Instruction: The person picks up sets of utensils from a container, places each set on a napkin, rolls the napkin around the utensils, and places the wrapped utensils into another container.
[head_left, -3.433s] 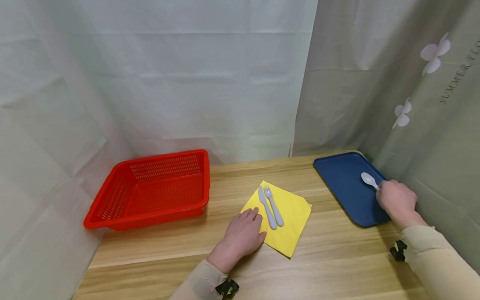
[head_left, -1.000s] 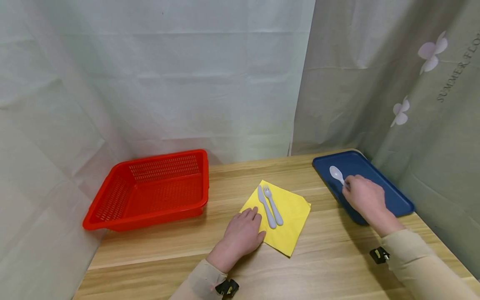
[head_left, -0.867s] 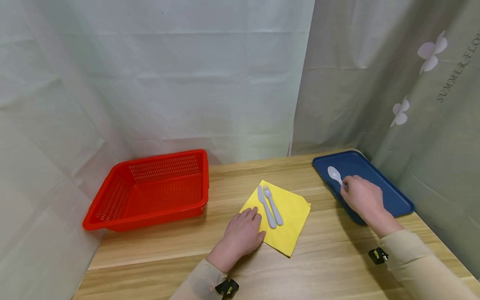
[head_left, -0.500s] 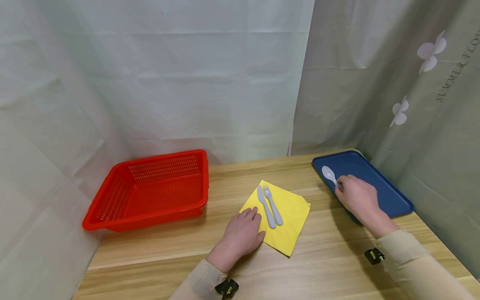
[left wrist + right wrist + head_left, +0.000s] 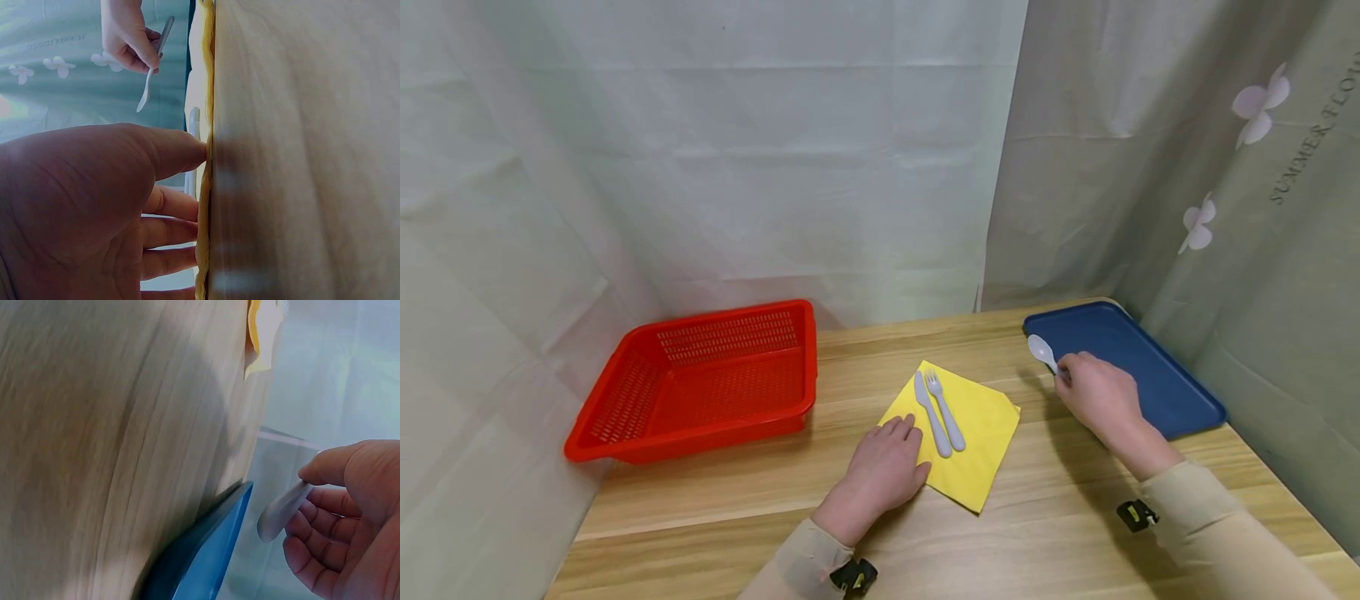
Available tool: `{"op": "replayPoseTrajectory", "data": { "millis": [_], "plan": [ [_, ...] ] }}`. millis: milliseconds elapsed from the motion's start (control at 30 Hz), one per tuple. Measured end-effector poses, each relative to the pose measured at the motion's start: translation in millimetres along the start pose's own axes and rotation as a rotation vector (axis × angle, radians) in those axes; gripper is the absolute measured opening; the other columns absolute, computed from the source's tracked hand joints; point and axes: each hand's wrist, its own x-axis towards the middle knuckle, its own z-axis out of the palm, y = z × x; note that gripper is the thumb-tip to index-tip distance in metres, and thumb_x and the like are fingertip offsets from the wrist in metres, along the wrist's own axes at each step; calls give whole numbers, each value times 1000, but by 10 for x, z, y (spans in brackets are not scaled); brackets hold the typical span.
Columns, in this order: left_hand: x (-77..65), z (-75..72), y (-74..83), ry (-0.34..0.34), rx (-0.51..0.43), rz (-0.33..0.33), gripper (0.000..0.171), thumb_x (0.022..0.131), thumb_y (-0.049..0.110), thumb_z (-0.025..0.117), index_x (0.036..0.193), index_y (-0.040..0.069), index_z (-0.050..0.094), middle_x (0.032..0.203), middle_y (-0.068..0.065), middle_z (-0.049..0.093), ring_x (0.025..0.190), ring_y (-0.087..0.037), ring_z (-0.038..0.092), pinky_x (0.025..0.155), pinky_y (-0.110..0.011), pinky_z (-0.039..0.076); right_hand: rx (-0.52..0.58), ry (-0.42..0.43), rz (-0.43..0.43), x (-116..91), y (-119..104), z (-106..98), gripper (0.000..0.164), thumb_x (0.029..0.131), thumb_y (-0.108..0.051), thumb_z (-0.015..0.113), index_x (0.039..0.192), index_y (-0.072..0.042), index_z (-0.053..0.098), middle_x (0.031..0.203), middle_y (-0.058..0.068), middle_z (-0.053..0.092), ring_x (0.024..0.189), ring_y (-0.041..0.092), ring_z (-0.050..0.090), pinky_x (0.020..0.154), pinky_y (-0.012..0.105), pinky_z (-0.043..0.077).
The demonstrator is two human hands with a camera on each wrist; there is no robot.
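My right hand pinches a pale grey plastic spoon by its handle, bowl pointing away to the left. In the right wrist view the spoon's handle end pokes out below the thumb, raised above the tray's rim. On the yellow napkin lie a grey knife and a matching fork, side by side. My left hand rests on the napkin's left edge with fingers extended, just left of the knife. The left wrist view shows its thumb and fingertips touching the folded napkin.
A blue tray stands at the right rear of the wooden table, partly behind my right hand. A red plastic basket sits at the left. Curtains hang close along the back and sides.
My right hand has carried the spoon leftward from over the tray's right side to past its left edge. The left hand, napkin, knife and fork have stayed put.
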Motion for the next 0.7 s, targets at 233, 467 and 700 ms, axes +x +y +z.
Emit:
{"op": "replayPoseTrajectory", "data": {
  "millis": [233, 467, 700],
  "plan": [
    [1, 3, 2, -3, -2, -2, 57, 106, 42, 71, 148, 3, 65, 161, -16, 57, 149, -34, 53, 122, -52, 45, 14, 3, -25, -7, -104, 32, 12, 100, -11, 72, 103, -1, 77, 81, 6, 63, 60, 20, 53, 45, 39, 42],
    [4, 10, -1, -7, -1, -6, 58, 106, 42, 71, 149, 3, 64, 161, -16, 57, 150, -34, 53, 122, -52, 45, 10, -10, -32, -1, -205, 75, 15, 100, -13, 76, 108, -1, 79, 84, 7, 66, 60, 19, 53, 45, 39, 43],
    [2, 7, -5, -5, 0, -2, 59, 106, 43, 71, 149, 3, 64, 161, -16, 57, 149, -34, 53, 122, -52, 45, 28, 3, -43, 13, -284, 123, 12, 99, -13, 78, 106, -3, 79, 81, 5, 64, 59, 19, 53, 45, 40, 42]
  ]
}}
